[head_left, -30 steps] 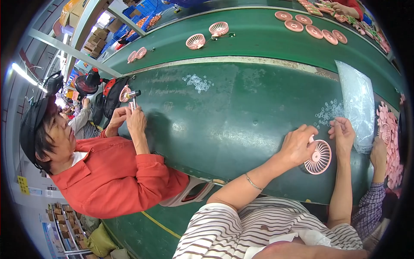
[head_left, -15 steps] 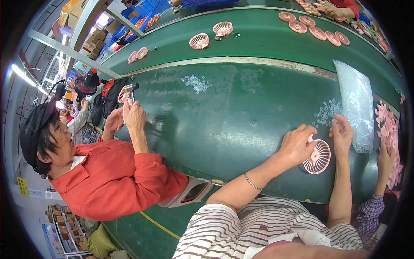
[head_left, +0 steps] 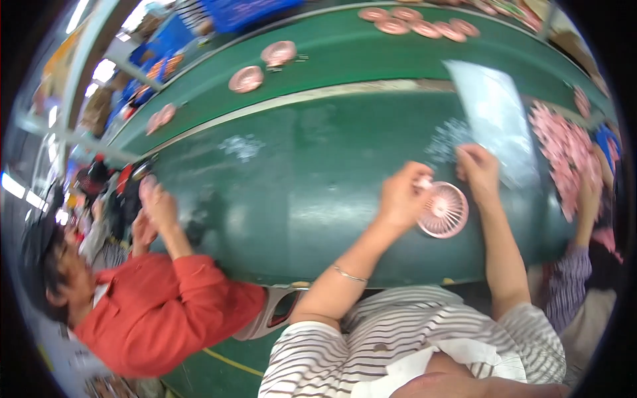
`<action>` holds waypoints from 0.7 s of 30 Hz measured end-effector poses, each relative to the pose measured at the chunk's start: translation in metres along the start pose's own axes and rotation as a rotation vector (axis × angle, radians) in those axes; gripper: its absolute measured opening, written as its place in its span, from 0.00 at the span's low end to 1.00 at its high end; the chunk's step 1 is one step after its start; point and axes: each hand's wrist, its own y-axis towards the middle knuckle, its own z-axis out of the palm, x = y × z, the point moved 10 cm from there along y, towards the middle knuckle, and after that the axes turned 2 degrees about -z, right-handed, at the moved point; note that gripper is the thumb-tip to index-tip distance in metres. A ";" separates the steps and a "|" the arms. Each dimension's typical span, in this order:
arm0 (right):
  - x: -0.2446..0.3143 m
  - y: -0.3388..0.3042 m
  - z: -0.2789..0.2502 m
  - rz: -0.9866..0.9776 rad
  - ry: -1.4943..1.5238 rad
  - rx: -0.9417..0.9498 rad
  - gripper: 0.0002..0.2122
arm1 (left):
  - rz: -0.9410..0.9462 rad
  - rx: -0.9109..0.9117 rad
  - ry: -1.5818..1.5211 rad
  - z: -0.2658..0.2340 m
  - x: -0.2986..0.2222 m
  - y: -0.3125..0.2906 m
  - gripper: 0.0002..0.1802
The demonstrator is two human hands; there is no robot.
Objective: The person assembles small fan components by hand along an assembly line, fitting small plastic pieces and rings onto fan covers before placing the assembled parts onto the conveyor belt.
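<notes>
Left fingers (head_left: 409,180) clamp a pink fan cage (head_left: 441,211) at their right; right fingers (head_left: 473,158) curl near translucent pieces (head_left: 444,138), closed or not I cannot tell; beyond them, a plastic bag (head_left: 496,113), contents indistinct.

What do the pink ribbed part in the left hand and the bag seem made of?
Pink ribbed part: probably moulded plastic, from its even colour and thin regular ribs; blur leaves the finish unclear. Bag: likely glossy plastic film, given its pale sheen and partly see-through surface.

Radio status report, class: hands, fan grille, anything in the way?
Left hand holding pink fan grille. Right hand curled beside small translucent parts, contents unclear. Plastic bag nearby, not blocking fan grille.
</notes>
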 end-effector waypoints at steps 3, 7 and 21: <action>-0.003 0.004 0.011 0.045 0.126 0.028 0.08 | -0.110 0.047 -0.188 -0.001 0.012 0.001 0.18; 0.000 0.004 0.007 0.060 0.220 0.073 0.11 | -0.184 0.094 -0.234 0.010 0.020 0.006 0.17; -0.001 0.002 0.007 0.071 0.118 0.084 0.07 | -0.194 0.031 -0.275 0.002 0.011 0.004 0.17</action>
